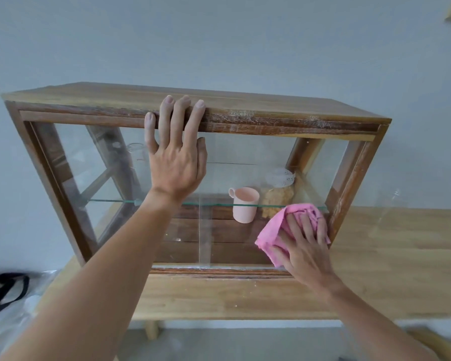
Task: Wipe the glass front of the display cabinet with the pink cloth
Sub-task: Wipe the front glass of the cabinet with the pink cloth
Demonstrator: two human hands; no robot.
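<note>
A wooden display cabinet [245,110] with a glass front [110,173] stands on a light wooden table. My left hand [176,149] lies flat over the cabinet's top front edge, fingers spread onto the wooden top. My right hand [303,246] presses a crumpled pink cloth [271,235] against the lower right corner of the glass, next to the right frame post. Part of the cloth is hidden under my fingers.
Inside the cabinet a pink mug [245,204] and a lidded jar [279,188] sit near a glass shelf [110,201]. The wooden table [388,269] extends to the right. A black strap [3,290] on clear plastic lies at the lower left. A grey wall is behind.
</note>
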